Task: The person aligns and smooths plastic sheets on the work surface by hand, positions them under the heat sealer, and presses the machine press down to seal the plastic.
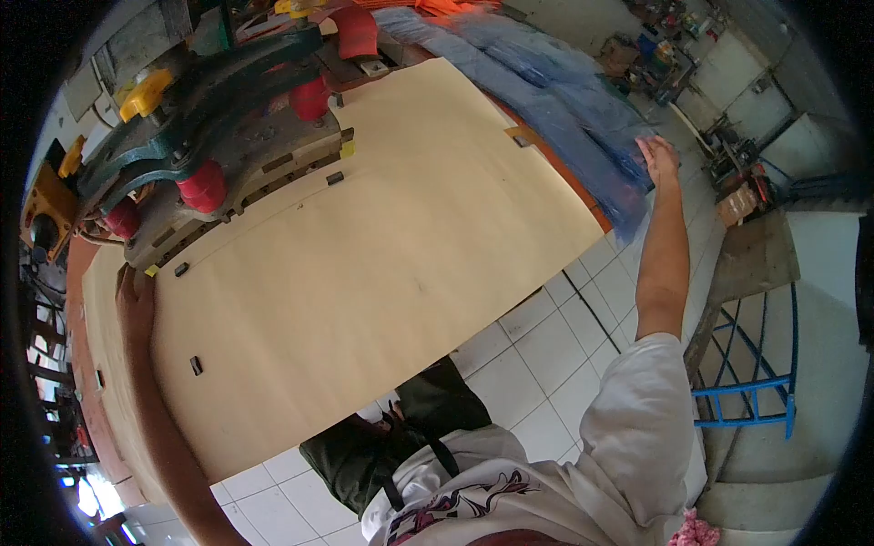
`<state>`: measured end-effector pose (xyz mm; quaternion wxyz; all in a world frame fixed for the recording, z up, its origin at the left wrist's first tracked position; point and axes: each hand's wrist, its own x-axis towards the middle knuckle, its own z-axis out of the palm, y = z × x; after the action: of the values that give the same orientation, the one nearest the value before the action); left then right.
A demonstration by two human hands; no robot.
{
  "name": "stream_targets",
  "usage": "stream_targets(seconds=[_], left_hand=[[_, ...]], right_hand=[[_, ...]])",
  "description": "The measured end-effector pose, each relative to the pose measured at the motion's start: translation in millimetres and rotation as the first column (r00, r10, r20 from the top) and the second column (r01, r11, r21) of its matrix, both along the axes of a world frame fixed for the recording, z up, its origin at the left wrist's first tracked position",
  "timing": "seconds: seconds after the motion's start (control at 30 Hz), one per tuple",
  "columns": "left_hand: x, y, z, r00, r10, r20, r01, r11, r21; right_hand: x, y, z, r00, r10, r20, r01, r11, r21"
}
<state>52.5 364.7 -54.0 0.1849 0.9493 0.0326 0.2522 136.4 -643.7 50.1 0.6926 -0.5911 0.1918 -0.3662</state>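
Note:
A large cream sheet point(382, 264) covers the work surface, with small dark blocks point(196, 365) on it. My left hand point(135, 287) is at the sheet's left part, beside the lower end of the machine's metal bar point(246, 187); its fingertips are hidden there. Out to the right, my right hand point(659, 159) touches or hovers at the edge of the blue plastic film point(583, 127). Its fingers are held close together, and whether film is between them is too small to tell.
The green machine point(209, 100) with red parts overhangs the sheet at the upper left. Orange material point(446, 7) lies at the back. A blue metal frame point(746, 400) stands at the right on the tiled floor point(546, 355). Shelves with clutter are at the upper right.

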Motion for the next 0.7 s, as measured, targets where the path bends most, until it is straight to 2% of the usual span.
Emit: stream_targets(seconds=[0.07,0.27,0.33,0.37,0.43,0.47,0.5,0.53,0.57,0.63,0.67,0.7], left_hand=[[-1,-4,2,1.000,0.000,0.001,0.000,1.000,-0.029],[1,1,3,0.999,-0.035,-0.023,0.033,0.995,-0.089],[2,2,3,0.999,-0.037,-0.037,0.033,0.993,-0.113],[2,3,2,0.998,-0.051,-0.035,0.047,0.994,-0.100],[1,2,1,0.997,-0.064,-0.032,0.061,0.995,-0.085],[1,2,0,0.998,-0.052,-0.018,0.050,0.996,-0.076],[1,0,1,0.999,-0.041,-0.005,0.040,0.997,-0.068],[-1,-4,4,0.999,-0.042,-0.008,0.041,0.997,-0.066],[-3,-8,8,0.999,-0.047,-0.023,0.046,0.996,-0.079],[-2,-9,8,0.998,-0.057,-0.038,0.053,0.994,-0.093],[-1,-7,6,0.999,-0.049,-0.015,0.048,0.996,-0.075],[-1,-5,4,0.999,-0.041,0.008,0.042,0.998,-0.056]], right_hand=[[-2,7,0,0.999,-0.028,0.037,0.030,0.999,-0.040],[11,8,1,0.995,-0.084,-0.053,0.071,0.975,-0.211],[15,11,7,0.973,-0.193,-0.126,0.165,0.964,-0.207],[16,11,11,0.974,-0.192,-0.120,0.165,0.965,-0.206],[17,8,17,0.833,-0.426,-0.355,0.255,0.863,-0.436],[19,5,22,0.833,-0.424,-0.355,0.256,0.865,-0.433],[27,-17,26,0.691,-0.562,-0.455,-0.022,0.612,-0.790],[28,-23,30,0.538,-0.723,-0.433,-0.382,0.250,-0.890],[28,-27,27,0.534,-0.724,-0.436,-0.385,0.251,-0.888],[25,-18,36,0.526,-0.698,-0.485,-0.304,0.379,-0.874],[24,-12,41,0.524,-0.699,-0.486,-0.304,0.379,-0.874],[23,-2,47,0.502,-0.769,-0.396,-0.413,0.190,-0.891]])
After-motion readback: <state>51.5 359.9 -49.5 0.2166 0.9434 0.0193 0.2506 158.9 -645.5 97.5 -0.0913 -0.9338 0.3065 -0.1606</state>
